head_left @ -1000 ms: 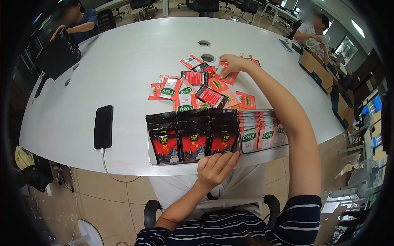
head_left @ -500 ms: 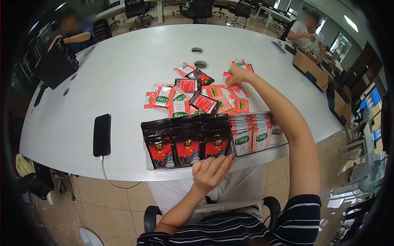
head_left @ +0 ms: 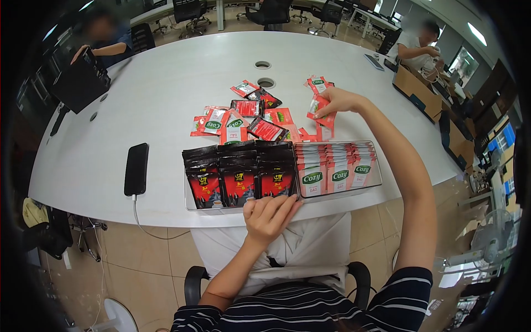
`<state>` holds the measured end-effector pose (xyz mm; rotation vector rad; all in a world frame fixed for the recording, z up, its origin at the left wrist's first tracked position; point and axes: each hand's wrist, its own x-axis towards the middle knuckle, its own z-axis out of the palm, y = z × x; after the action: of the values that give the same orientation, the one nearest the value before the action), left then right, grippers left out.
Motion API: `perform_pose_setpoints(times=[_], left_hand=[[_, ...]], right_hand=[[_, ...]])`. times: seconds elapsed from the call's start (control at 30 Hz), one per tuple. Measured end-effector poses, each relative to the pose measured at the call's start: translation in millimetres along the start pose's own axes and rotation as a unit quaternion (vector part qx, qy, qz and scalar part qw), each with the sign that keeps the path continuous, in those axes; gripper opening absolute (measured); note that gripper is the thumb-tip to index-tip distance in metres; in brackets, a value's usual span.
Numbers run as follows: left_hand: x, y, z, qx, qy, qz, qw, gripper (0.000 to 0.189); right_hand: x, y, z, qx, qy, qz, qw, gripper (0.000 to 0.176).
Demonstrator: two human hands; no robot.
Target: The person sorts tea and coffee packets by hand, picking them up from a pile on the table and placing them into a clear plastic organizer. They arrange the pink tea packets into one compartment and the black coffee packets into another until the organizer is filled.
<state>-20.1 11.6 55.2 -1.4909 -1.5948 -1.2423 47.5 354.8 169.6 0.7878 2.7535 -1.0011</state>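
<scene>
Red Cozy sachets are pinched in my right hand, raised over the right part of a loose pile of Cozy sachets and black-and-red coffee packets. My left hand rests at the table's front edge, fingers bent against the front of a clear tray. That tray holds upright black-and-red G7 packets in three columns. To its right, a second clear tray holds rows of Cozy sachets. Whether my left fingers grip the tray's rim is hard to see.
A black phone with a white cable lies at the left of the white table. Two other people sit at the far left and far right, beside a black box and open cardboard boxes. Cable holes lie beyond the pile.
My right hand has lifted sachets off the pile and moved slightly right. The view has shifted, and the right tray, partly covered by my arm before, now shows fully. My left hand keeps its place at the tray.
</scene>
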Motion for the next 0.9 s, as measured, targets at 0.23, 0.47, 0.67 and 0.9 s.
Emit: perform_pose_setpoints(times=[0.23,0.47,0.67,0.9], left_hand=[[-0.6,0.1,0.0,0.001,0.002,0.002,1.000,0.027],[-0.5,0.2,0.1,0.002,0.000,0.000,1.000,0.028],[-0.7,0.1,0.8,0.004,0.001,0.001,1.000,0.028],[-1.2,-0.6,1.2,0.009,0.007,0.009,1.000,0.026]], right_hand=[[-4.4,-3.8,11.9,-0.046,0.061,-0.046,0.996,0.031],[-29.7,-9.9,32.3,-0.010,-0.013,-0.069,0.997,0.044],[-11.6,14.2,54.6,-0.257,-0.045,-0.023,0.965,0.044],[-26.2,-9.8,35.4,-0.112,-0.033,0.002,0.993,0.036]])
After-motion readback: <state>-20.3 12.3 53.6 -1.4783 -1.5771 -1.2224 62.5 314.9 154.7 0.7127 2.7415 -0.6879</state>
